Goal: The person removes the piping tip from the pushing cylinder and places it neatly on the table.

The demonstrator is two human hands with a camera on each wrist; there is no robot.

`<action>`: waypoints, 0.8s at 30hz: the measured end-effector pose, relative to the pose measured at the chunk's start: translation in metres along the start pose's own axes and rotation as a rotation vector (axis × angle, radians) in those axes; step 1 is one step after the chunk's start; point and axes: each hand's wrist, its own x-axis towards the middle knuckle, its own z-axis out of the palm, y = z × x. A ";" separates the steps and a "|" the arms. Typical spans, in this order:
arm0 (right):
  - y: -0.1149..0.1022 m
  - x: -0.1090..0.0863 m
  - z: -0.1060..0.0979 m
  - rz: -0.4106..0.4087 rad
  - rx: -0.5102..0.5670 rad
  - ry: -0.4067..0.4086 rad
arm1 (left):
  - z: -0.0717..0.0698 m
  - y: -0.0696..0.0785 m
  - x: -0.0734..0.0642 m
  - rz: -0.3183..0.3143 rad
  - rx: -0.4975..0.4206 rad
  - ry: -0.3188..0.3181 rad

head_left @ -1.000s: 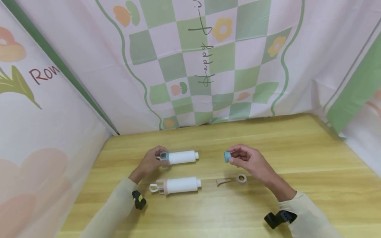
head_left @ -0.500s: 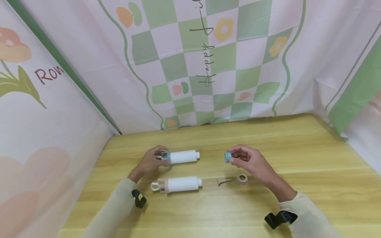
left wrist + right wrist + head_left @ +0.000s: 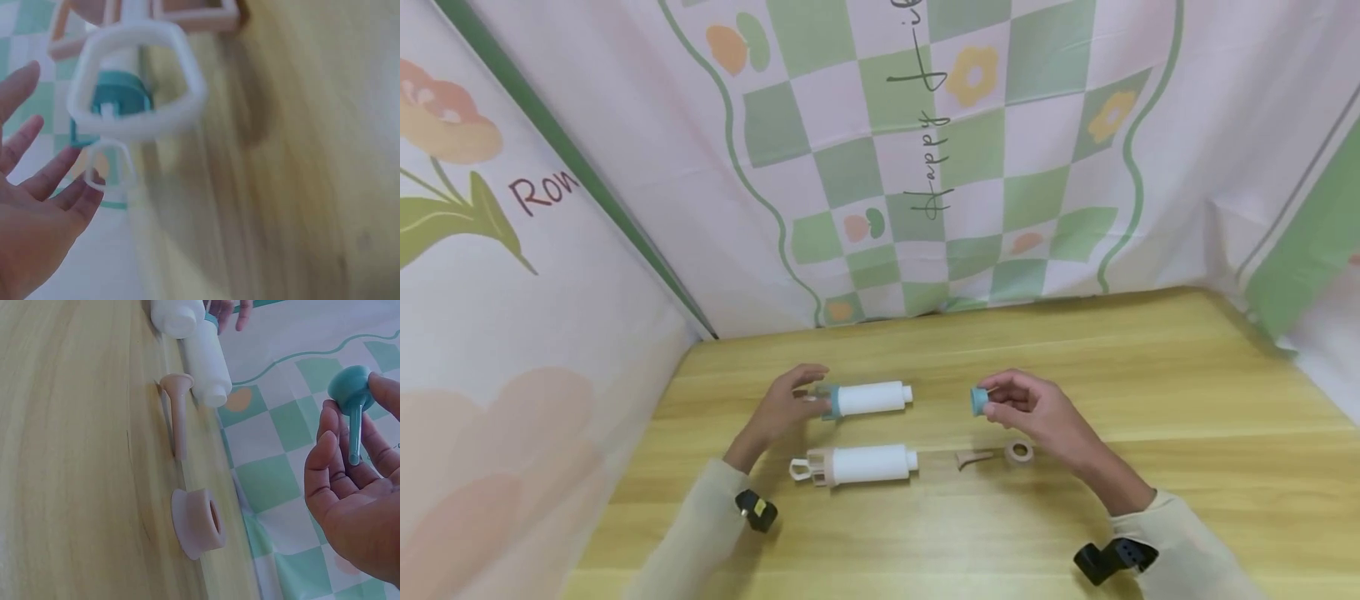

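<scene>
My left hand is beside the teal-collared end of a white syringe-like tube lying on the table. In the left wrist view its fingers are spread near the teal collar and a thin white loop; whether a fingertip touches cannot be told. Between thumb and fingers, my right hand pinches a teal cap with a thin stem, raised above the table. A second white tube with a pink collar and white loop handle lies nearer me.
A pink flared nozzle and a pink ring cap lie on the wooden table, right of the near tube. Printed cloth hangs behind the table and at both sides.
My left hand's fingers have loosened from the teal-collared end and drawn slightly back. My right hand still pinches the teal cap. The head view has shifted slightly.
</scene>
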 end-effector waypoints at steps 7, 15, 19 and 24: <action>-0.003 0.001 0.002 0.017 0.013 0.006 | 0.013 0.015 0.004 0.062 0.097 0.059; -0.007 0.002 0.006 0.010 0.031 0.001 | 0.023 0.036 0.005 0.090 0.234 0.119; -0.006 0.002 0.008 0.005 0.032 -0.002 | 0.031 0.046 0.005 0.123 0.256 0.127; -0.006 0.002 0.008 -0.001 0.034 -0.003 | 0.043 0.060 0.004 0.226 0.255 0.129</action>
